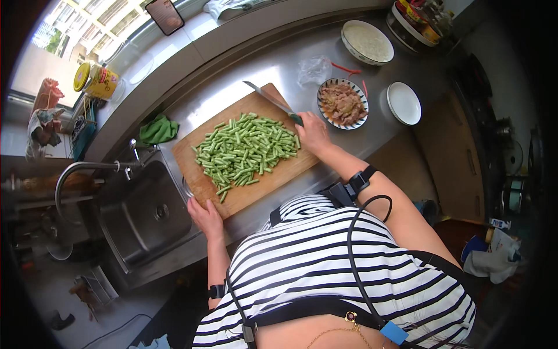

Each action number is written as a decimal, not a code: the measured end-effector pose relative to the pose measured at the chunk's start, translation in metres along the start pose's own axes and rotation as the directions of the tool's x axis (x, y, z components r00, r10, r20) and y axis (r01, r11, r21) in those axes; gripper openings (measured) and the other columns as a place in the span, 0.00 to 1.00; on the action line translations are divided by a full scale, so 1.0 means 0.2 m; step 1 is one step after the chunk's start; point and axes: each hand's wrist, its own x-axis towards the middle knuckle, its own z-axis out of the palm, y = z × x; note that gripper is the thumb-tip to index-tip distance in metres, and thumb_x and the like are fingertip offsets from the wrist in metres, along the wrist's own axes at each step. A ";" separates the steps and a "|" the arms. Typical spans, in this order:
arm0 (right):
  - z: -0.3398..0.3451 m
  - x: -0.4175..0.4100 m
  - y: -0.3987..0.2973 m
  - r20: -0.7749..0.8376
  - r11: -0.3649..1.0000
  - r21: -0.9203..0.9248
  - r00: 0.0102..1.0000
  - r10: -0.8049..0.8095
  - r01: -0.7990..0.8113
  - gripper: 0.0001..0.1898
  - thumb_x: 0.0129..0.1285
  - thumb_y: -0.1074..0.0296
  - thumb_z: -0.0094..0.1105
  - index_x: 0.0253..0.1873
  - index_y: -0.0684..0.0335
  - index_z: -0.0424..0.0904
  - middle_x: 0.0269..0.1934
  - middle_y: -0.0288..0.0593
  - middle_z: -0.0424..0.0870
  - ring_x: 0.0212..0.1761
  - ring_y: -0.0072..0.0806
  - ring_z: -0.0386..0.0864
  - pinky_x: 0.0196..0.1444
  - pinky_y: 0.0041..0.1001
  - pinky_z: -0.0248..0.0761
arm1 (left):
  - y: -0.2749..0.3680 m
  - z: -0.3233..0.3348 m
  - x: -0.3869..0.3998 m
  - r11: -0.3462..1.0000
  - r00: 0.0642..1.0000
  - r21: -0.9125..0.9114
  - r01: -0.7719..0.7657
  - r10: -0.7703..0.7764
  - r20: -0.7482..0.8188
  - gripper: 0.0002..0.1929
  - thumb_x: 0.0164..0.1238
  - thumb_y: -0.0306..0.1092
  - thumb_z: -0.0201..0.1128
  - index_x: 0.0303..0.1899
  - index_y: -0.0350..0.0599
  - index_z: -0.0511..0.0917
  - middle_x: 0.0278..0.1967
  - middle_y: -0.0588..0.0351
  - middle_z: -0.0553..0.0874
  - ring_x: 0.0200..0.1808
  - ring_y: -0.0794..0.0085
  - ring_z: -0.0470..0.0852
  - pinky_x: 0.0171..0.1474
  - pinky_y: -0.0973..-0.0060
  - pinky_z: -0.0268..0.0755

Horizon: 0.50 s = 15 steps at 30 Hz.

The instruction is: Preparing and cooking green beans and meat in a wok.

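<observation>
A heap of cut green beans (246, 150) covers the middle of a wooden cutting board (261, 187) on the steel counter. My right hand (313, 133) is at the board's right edge, closed around the dark green handle of a kitchen knife (270, 97); the blade points up and left over the board's far corner. At the board's near left corner, beside the sink, is my left hand (207, 218), its thumb and fingers against the board's edge. Right of the knife stands a patterned plate of raw sliced meat (343, 104).
A steel sink (148, 213) with a curved faucet (83, 165) lies left, a green cloth (159, 130) behind it. Further right are a white dish (404, 103), a bowl of pale contents (367, 42), a clear plastic bag (314, 70) and red strips (346, 68). A phone (165, 16) stands at the window.
</observation>
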 end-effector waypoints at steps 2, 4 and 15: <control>-0.02 -0.02 -0.01 -0.035 0.988 0.053 0.989 0.145 -0.143 0.13 0.58 0.66 0.55 0.47 0.65 0.73 0.43 0.52 0.76 0.47 0.48 0.73 0.49 0.40 0.67 | 0.07 -0.03 -0.05 0.998 0.998 -0.004 0.062 -0.062 0.000 0.29 0.61 0.35 0.58 0.61 0.32 0.60 0.60 0.38 0.65 0.61 0.47 0.64 0.63 0.61 0.56; -0.01 -0.03 0.01 -0.021 0.980 0.105 0.985 0.171 -0.168 0.14 0.60 0.65 0.54 0.47 0.66 0.73 0.43 0.54 0.76 0.47 0.49 0.73 0.49 0.39 0.67 | 0.09 -0.04 -0.04 0.994 0.994 -0.018 0.108 -0.108 0.009 0.30 0.60 0.35 0.60 0.61 0.32 0.60 0.58 0.39 0.66 0.60 0.48 0.65 0.63 0.61 0.57; 0.01 -0.02 0.15 0.328 0.454 0.739 0.855 0.402 -0.497 0.14 0.67 0.59 0.50 0.46 0.64 0.74 0.41 0.34 0.77 0.44 0.20 0.70 0.50 0.22 0.61 | -0.05 -0.05 0.22 0.464 0.708 -0.535 0.706 -0.433 0.558 0.19 0.58 0.45 0.65 0.45 0.42 0.76 0.36 0.60 0.83 0.37 0.81 0.79 0.37 0.79 0.67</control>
